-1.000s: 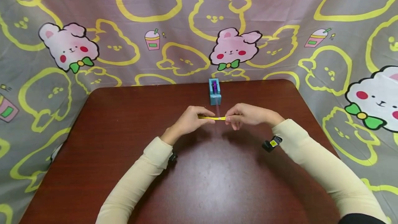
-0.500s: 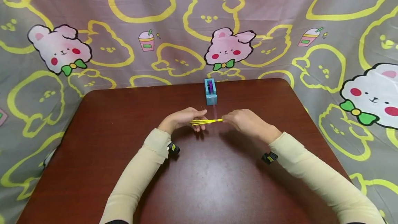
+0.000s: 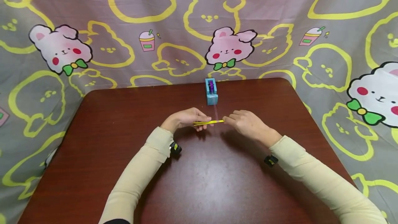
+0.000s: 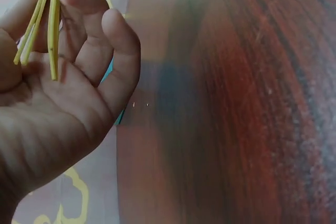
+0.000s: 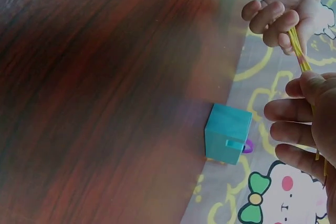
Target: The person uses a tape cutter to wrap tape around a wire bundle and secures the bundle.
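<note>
A bundle of thin yellow sticks (image 3: 211,122) spans the gap between the two hands, above the table. My left hand (image 3: 190,117) grips its left part between thumb and fingers; in the left wrist view the loose stick ends (image 4: 53,40) fan out over the palm. At the other end, my right hand (image 3: 247,123) pinches the bundle with thumb and fingertips, its other fingers (image 5: 294,132) spread in the right wrist view. A clear tape strip (image 3: 216,111) runs from the blue tape dispenser (image 3: 212,99) to the bundle near the right fingertips.
The dispenser, with a purple roll (image 3: 211,86) inside, stands near the back edge of the dark red-brown table (image 3: 149,103). A cartoon-patterned curtain (image 3: 180,16) surrounds the table at the back and sides. Small dark cameras hang at both wrists.
Both hands have shifted slightly nearer the body with the bundle. The left fingers loosened, the stick ends fanned out, then those fingers closed round them again. The right hand turned back-up.
</note>
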`<state>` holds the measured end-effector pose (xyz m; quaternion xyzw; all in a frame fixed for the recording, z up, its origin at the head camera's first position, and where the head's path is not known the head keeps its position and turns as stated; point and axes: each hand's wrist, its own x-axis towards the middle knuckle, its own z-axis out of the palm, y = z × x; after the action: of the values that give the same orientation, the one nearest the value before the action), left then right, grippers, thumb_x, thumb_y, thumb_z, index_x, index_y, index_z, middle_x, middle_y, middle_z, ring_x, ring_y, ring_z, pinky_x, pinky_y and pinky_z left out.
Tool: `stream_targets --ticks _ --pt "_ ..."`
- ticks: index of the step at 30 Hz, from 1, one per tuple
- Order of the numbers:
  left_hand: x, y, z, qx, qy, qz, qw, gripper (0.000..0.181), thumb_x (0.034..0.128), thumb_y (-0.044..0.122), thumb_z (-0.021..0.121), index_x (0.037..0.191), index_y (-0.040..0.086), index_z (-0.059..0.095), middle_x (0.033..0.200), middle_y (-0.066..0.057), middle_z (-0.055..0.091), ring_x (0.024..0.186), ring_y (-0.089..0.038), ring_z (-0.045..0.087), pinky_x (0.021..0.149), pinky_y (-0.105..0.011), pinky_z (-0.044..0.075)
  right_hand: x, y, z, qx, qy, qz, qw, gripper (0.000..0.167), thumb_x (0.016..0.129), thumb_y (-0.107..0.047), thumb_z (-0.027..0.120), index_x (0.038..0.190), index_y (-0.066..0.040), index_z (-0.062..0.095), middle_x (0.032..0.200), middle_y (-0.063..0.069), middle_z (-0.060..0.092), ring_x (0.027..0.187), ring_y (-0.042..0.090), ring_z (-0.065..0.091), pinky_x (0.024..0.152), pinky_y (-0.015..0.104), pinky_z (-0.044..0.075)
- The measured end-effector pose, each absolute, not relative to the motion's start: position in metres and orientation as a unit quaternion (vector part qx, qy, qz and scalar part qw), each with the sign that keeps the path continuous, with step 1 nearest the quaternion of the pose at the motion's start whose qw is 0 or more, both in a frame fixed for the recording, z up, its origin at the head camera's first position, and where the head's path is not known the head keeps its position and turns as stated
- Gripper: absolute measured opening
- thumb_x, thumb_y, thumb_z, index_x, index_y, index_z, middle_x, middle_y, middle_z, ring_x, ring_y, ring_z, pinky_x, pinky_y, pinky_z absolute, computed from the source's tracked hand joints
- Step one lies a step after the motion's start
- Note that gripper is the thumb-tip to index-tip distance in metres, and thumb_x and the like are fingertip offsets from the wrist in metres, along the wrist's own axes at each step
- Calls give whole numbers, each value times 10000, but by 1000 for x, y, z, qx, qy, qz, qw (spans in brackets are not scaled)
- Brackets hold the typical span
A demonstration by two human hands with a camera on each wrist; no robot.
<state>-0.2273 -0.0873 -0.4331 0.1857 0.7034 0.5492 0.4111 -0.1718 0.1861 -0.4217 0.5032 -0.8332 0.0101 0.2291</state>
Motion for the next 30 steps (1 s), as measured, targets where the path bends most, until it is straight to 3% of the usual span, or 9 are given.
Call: stream_targets --ticks 5,11,17,23,27,30 --pt "-222 -85 -432 203 738 543 344 293 989 158 667 1094 -109 725 762 -167 665 630 -126 551 613 -273 473 -174 186 -415 502 -839 18 207 311 805 85 751 1088 -40 716 811 39 677 738 211 609 655 346 522" --pt "-209 -79 -428 222 783 529 238 219 957 119 703 1008 -87 760 804 -290 676 599 -117 520 582 -280 420 -179 188 -404 468 -871 112 95 153 903 -82 760 1052 -116 763 882 -34 718 726 120 591 648 300 519" --pt "-200 -77 -426 271 806 509 133 175 945 95 714 995 -61 776 831 -255 707 655 -165 555 549 -226 391 -190 189 -390 443 -863 238 -37 154 940 -142 729 1083 -129 784 943 -59 745 767 88 671 710 297 561" --pt "-197 -80 -428 345 813 468 27 136 943 84 710 990 -13 794 825 -172 708 658 -116 498 564 -234 406 -208 192 -385 395 -822 357 -202 147 981 -177 682 1086 -136 776 904 38 755 786 292 707 724 413 579" --pt "-195 -82 -428 387 820 419 -35 112 929 78 724 988 23 802 830 -113 719 665 -92 530 590 -248 453 -224 197 -388 322 -773 433 -333 295 1049 -284 567 1140 -70 747 994 191 741 874 427 695 835 560 541" --pt "-194 -83 -429 415 829 367 -74 107 923 92 737 997 58 806 840 -70 724 668 -88 539 639 -269 460 -235 203 -399 256 -713 493 -427 558 1089 -428 400 1266 36 654 1110 236 709 932 418 694 882 546 531"
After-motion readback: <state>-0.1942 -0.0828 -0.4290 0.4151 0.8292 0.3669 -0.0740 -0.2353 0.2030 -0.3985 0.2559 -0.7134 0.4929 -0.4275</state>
